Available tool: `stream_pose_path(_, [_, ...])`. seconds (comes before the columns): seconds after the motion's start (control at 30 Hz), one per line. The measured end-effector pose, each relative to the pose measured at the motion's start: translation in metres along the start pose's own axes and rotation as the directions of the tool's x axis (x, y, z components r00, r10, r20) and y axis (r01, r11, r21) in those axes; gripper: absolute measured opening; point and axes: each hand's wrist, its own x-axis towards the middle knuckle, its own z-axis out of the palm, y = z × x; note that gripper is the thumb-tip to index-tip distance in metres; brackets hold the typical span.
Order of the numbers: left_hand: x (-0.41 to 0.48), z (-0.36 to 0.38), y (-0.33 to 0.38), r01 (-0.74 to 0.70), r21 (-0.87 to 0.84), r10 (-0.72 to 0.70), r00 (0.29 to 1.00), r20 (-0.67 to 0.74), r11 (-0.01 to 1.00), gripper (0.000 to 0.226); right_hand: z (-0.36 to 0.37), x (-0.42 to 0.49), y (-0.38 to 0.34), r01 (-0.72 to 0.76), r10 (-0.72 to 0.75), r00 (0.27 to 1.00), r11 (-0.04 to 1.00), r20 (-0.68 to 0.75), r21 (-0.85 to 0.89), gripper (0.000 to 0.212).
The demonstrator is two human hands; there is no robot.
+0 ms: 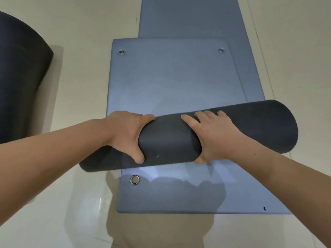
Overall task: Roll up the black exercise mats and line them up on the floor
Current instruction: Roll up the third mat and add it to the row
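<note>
While both hands are clamped on it, the rolled black mat [232, 129] looks fully wound, a fat tube lying crosswise on top of a flat mat [170, 77] with metal eyelets. Left hand [125, 133] grips near the middle-left, fingers curled over the far side, thumb under; right hand [213, 133] presses on top with fingers spread. Another flat mat [188, 17] pokes out underneath, further away, so I'd guess at least two remain to roll. Off to the left sits a second dark roll [19, 74] on the pale tile floor [89, 24], probably already done. No bins or containers anywhere in view.
</note>
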Motion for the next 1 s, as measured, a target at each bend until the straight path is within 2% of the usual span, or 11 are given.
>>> stream_pose_path(0.13, [-0.025,0.006,-0.008,0.030,-0.176,0.006,0.979,0.202,0.984,0.095,-0.005,-0.026,-0.011,0.098,-0.120,0.984,0.982,0.130,0.162,0.135])
stream_pose_path(0.23, [-0.033,0.003,-0.015,0.038,-0.241,0.025,0.967,0.255,0.970,0.111,-0.012,-0.026,-0.008,0.082,-0.175,0.952,0.936,0.249,0.342,0.129])
stream_pose_path(0.3, [-0.040,0.003,-0.020,0.024,-0.211,0.005,0.991,0.134,0.977,0.126,-0.017,-0.014,0.004,0.030,-0.176,0.942,0.890,0.284,0.454,0.125])
stream_pose_path(0.37, [-0.055,0.007,-0.024,0.017,-0.017,-0.019,0.987,-0.158,1.000,0.120,-0.021,0.002,0.016,-0.034,-0.167,0.933,0.839,0.318,0.543,0.121])
stream_pose_path(0.43, [-0.072,0.023,-0.023,-0.035,0.190,0.120,0.881,-0.458,0.981,0.099,-0.023,0.013,0.026,-0.076,-0.166,0.929,0.789,0.330,0.609,0.124])
stream_pose_path(0.5, [-0.081,0.047,-0.013,-0.063,0.259,0.199,0.817,-0.542,0.964,0.096,-0.027,0.020,0.036,-0.086,-0.139,0.946,0.763,0.293,0.641,0.128])
stream_pose_path(0.67, [-0.058,0.082,-0.010,0.135,0.337,0.028,0.900,-0.436,0.932,0.145,-0.057,0.027,0.041,-0.057,0.034,0.998,0.873,0.055,0.485,0.115])
stream_pose_path(0.8, [-0.025,0.052,-0.028,0.100,0.274,0.031,0.898,-0.438,0.956,0.134,-0.069,0.005,0.021,-0.051,0.087,0.990,0.956,-0.113,0.288,0.083])
stream_pose_path(0.83, [-0.021,0.043,-0.030,0.075,0.273,0.052,0.900,-0.432,0.959,0.130,-0.066,-0.002,0.013,-0.054,0.076,0.995,0.958,-0.067,0.282,0.089])
stream_pose_path(0.93, [-0.011,0.023,-0.038,0.030,0.260,0.075,0.919,-0.386,0.965,0.121,-0.047,-0.011,-0.014,-0.100,0.085,0.991,0.984,0.106,0.145,0.142])
stream_pose_path(1.0, [-0.004,0.009,-0.042,0.023,0.220,0.054,0.939,-0.339,0.975,0.113,-0.029,-0.005,-0.021,-0.147,0.146,0.988,0.989,0.051,0.028,0.158])
